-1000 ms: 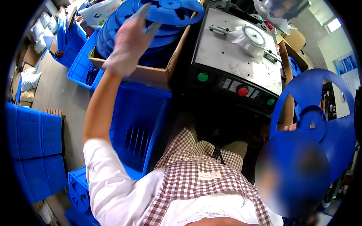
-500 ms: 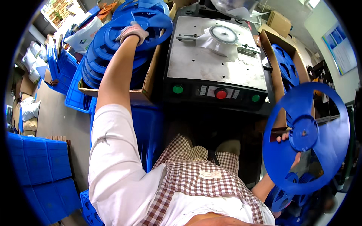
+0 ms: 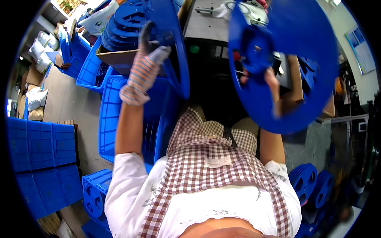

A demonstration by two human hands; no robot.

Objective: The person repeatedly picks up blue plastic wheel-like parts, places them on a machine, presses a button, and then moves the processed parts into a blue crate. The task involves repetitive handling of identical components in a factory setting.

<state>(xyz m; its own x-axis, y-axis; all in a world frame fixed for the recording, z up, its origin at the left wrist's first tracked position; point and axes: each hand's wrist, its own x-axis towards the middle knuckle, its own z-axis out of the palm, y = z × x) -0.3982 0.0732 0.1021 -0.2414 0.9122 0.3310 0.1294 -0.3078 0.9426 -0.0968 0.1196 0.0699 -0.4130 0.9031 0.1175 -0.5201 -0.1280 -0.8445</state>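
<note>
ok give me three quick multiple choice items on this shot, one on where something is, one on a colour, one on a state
1. Where is the green button?
A. on the machine between the two reels
B. on the floor by the crates
C. on the apron

2. What colour is the reel in the right hand?
A. red
B. blue
C. white

3. What covers the left hand?
A. nothing, it is bare
B. a striped glove
C. a plastic bag

Answers:
1. A, the green button sits on the machine front, with a reel on each side.
2. B, the right hand holds a big blue reel by its hub.
3. B, the left hand wears a striped knit glove and has its grip on another reel at its edge.
</note>
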